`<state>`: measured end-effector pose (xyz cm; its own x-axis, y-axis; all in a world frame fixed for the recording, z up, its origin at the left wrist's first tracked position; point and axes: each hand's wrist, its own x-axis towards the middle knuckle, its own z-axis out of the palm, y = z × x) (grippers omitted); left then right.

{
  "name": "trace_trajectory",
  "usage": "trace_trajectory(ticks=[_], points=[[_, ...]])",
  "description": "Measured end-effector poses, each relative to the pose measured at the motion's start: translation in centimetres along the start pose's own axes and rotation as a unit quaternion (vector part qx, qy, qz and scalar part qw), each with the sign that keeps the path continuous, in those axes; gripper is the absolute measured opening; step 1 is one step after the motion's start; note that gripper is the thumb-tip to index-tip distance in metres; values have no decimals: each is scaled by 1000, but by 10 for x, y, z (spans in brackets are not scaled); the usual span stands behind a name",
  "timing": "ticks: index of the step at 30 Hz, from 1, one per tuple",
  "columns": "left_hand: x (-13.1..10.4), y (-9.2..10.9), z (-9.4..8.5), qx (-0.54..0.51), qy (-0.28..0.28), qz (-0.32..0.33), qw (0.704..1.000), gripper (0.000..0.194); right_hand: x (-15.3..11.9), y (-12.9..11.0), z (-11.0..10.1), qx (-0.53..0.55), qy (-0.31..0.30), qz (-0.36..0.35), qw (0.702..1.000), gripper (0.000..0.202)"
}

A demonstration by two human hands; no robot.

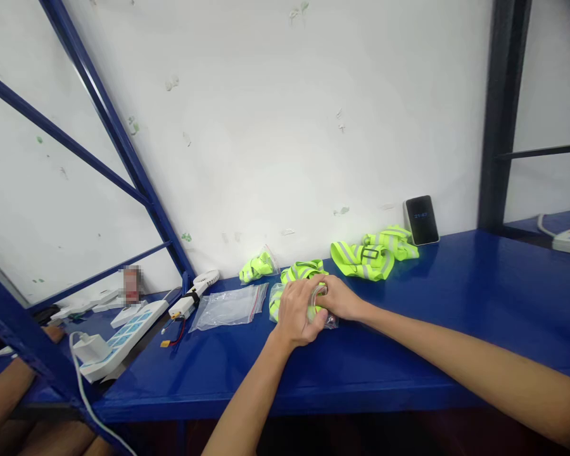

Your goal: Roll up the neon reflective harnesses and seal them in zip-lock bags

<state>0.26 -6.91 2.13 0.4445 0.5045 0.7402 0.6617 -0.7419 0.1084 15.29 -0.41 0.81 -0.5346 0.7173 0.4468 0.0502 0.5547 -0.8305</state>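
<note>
Both of my hands are on a clear plastic bag (275,303) with a neon-yellow reflective strap inside, low over the blue table (389,342). My left hand (295,311) is closed around the bag and hides much of it. My right hand (341,297) has its fingers closed at the bag's right side, touching the left fingers; its fingertips are partly hidden. Just behind my hands lies a loose reflective strap (304,270). Flat zip bags (230,306) lie to the left, and a bagged strap (257,266) rests against the wall.
Further right are a reflective strap with a black buckle (384,265), another bundled strap (393,239) and a phone (422,220) leaning on the wall. Leftward are a small white fan (205,278), a power strip (128,335) and a blue post (33,342). Another person's arm (7,396) shows beyond it.
</note>
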Motion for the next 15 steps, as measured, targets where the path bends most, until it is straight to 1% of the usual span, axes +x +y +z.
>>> trace_trajectory(ticks=[1,2,5,7,10,12,15], points=[[-1,0,-2,-10,14,-24,1000,52,-2,-2,1,8,11,8,1000,16],[-1,-1,-3,-18,34,-54,998,50,-4,-5,2,26,10,23,999,21],[1,-1,0,-31,109,-139,984,48,-6,-11,1,104,-24,68,992,37],[5,2,7,-24,136,-158,978,46,-5,-12,0,133,-27,86,987,40],[12,10,20,16,125,-151,981,39,-1,-8,-2,111,-19,90,990,32],[17,15,29,38,113,-150,982,35,1,-4,-2,65,1,53,996,26],[21,18,35,53,121,-167,977,37,1,-1,-2,7,54,-5,999,20]])
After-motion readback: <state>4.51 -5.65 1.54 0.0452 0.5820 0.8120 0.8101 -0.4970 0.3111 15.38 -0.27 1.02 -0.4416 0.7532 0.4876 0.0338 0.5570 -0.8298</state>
